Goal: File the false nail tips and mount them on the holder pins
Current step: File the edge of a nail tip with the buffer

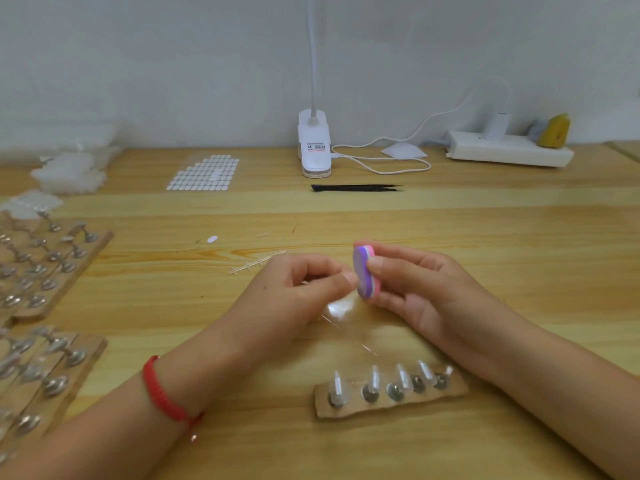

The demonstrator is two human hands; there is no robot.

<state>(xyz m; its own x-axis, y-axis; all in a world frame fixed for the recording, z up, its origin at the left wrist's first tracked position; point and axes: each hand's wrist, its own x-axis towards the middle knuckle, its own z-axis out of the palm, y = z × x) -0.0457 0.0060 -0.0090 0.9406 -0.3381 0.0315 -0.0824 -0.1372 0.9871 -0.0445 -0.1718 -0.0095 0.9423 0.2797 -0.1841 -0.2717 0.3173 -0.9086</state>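
Observation:
My right hand [412, 289] grips a small pink and purple file block [363, 271] between thumb and fingers, held on edge above the table. My left hand [301, 289] pinches something tiny against the block's purple face; it looks like a clear nail tip, mostly hidden by my fingertips. In front of my hands lies a cardboard holder strip [388, 403] with several metal pins, each carrying a clear nail tip [374, 379]. A clear plastic sprue [256, 263] lies just beyond my left hand.
More cardboard holder boards with pins [45, 258] fill the left edge. A sheet of white adhesive dots [204, 174], black tweezers [356, 188], a clip lamp base [313, 147], its cable and a power strip [509, 150] stand at the back. Bags of tips [69, 171] lie far left.

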